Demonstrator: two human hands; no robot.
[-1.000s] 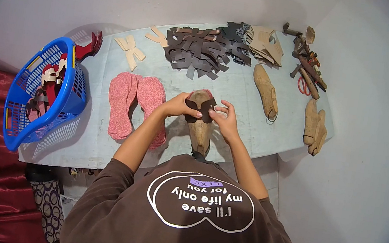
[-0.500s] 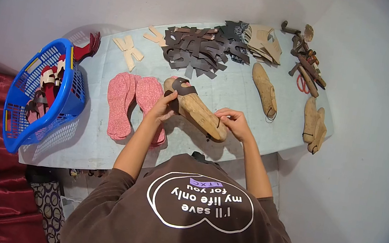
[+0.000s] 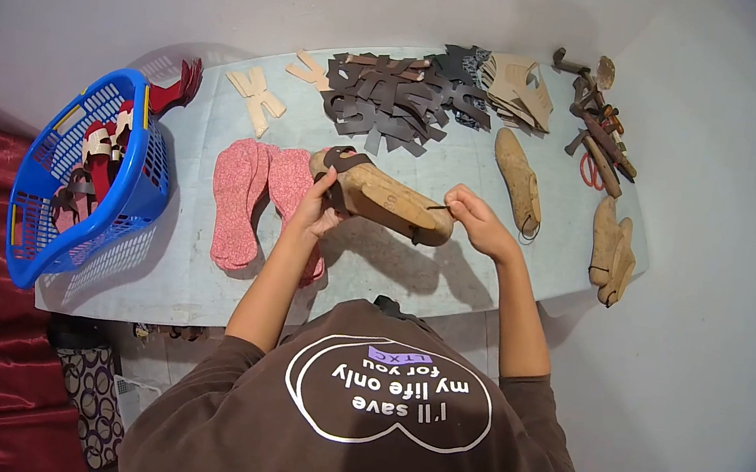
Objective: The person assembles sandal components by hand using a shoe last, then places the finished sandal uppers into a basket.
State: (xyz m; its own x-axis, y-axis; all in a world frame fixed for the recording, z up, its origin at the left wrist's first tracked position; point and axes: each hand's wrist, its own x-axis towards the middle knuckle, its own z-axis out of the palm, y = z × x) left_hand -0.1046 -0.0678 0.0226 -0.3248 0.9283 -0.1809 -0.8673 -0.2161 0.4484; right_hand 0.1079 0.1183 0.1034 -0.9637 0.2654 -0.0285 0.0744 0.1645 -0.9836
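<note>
A wooden shoe last (image 3: 397, 205) is held up at a slant over the table, with a number marked on its pale face. My left hand (image 3: 317, 207) is closed round its end at the left, where a dark brown strap piece (image 3: 342, 160) wraps over the wood. At the opposite end my right hand (image 3: 478, 222) pinches a thin dark cord (image 3: 439, 208) and pulls it out from the last. Just left of my left hand lie pink patterned soles (image 3: 239, 205), partly covered by that hand and forearm.
A blue basket (image 3: 129, 189) with red and white strapped pieces stands at the left. Dark cut straps (image 3: 383, 105) are heaped at the back, beside beige pieces (image 3: 522, 91). More lasts (image 3: 518, 177) and hand tools (image 3: 598, 137) lie at the right.
The last has been lifted and turned nearer to level, showing more of its flat face. My right hand has moved up and right, drawing the cord outward.
</note>
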